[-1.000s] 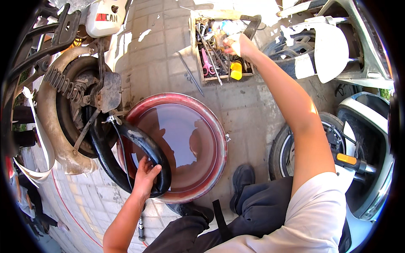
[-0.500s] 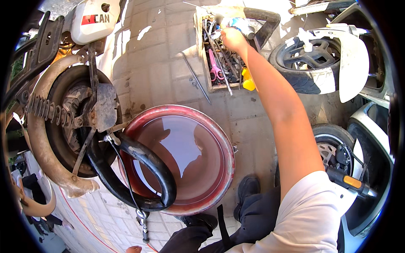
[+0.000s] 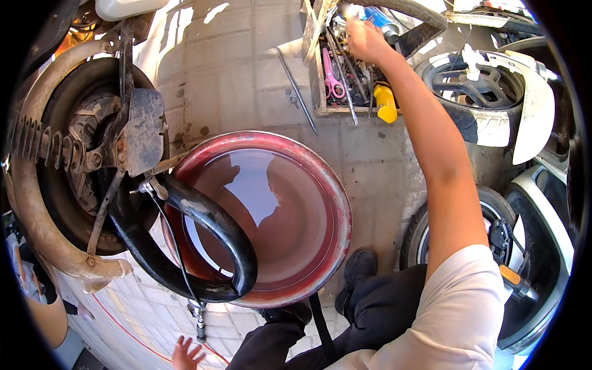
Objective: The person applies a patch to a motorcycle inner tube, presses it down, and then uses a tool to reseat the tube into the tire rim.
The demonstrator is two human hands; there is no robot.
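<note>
My right hand (image 3: 365, 38) reaches into a wooden crate of tools (image 3: 320, 105), fingers curled among metal pieces beside a blue spray can (image 3: 381, 24); what they grip is unclear. Pink scissors (image 3: 330, 79) and a yellow tool (image 3: 385, 102) lie in the crate. My left hand (image 3: 187, 354) is low at the lower edge, open, fingers spread. A black inner tube (image 3: 217, 228) rests over a red basin of water (image 3: 336, 216), with a hose and fitting (image 3: 154, 190) attached to it.
A dirty scooter rear wheel (image 3: 86, 154) stands left. At right are a loose wheel (image 3: 468, 98), another scooter's front wheel (image 3: 419, 228) and white panels (image 3: 530, 117). A metal rod (image 3: 296, 92) lies on the paving. A person's arm (image 3: 49, 320) shows at lower left.
My left hand has let go of the inner tube and dropped to the lower edge. My right hand has stayed in the crate, shifting within it. The view has moved.
</note>
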